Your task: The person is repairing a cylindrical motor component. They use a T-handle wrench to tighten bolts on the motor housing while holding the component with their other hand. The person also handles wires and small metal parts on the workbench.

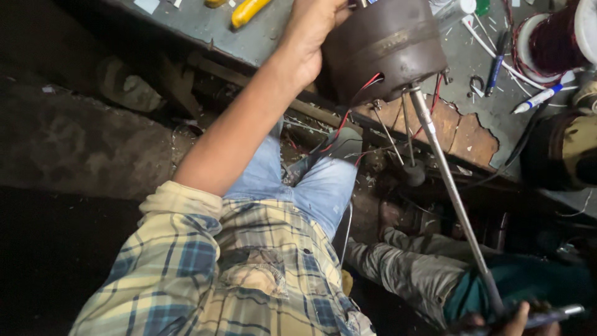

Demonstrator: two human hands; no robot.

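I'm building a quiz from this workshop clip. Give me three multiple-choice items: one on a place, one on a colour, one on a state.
1. Where is the long metal rod's upper tip?
A) at the motor housing's lower edge
B) on the floor
C) in a drawer

2. What colour is the tool handle on the bench?
A) green
B) yellow
C) white

3. How is the brown motor housing kept?
A) lying on the floor
B) hanging from wires
C) gripped by the left hand

Answers: 1 A, the tip meets the housing; 2 B, plainly yellow; 3 C, the fingers wrap its side.

Left hand (pixel 308 37) clasped, arm outstretched; right hand (pixel 516 320) closed low.
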